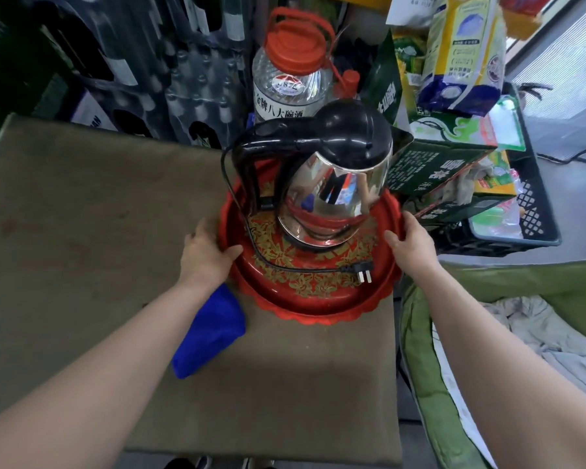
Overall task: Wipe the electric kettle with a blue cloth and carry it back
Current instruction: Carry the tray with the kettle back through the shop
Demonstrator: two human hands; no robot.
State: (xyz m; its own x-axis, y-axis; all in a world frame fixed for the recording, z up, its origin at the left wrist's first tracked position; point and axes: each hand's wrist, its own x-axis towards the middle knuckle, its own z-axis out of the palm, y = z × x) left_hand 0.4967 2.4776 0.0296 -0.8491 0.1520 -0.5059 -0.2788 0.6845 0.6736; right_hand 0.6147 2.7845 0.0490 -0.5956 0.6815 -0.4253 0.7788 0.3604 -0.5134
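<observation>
Hands: two, bare, one at each side of a round red tray [318, 318].
Left hand [207, 252]: grips the tray's left rim, with the thumb laid over onto the inner side and the fingers curled at the outside.
Right hand [408, 243]: grips the tray's right rim, with the thumb over the edge and the fingers wrapped round the outer side.
Red tray: scalloped edge, gold floral pattern inside. It is at the far right part of the table; whether it rests on the surface or is raised off it cannot be told.
Electric kettle [335, 184]: upright on its base in the middle of the tray. Mirror-bright steel body, black lid closed, black handle to the left.
Cord [301, 270]: black, runs round the left of the tray floor to the near side.
Plug [362, 272]: lies inside the tray, near the right hand.
Blue cloth [210, 336]: folded, on the table just beside the tray's near left rim, partly under the left forearm.
Table [82, 248]: covered in olive-brown fabric.
Clear jug [291, 79]: red lid and carry strap, upright just beyond the kettle.
Bottle packs [183, 79]: shrink-wrapped, far left.
Green cartons [437, 164]: stacked just right of the kettle.
Black crate [538, 214]: lattice-sided, right of the cartons, holding packets.
Green bedding [416, 333]: near right, beside the table.
</observation>
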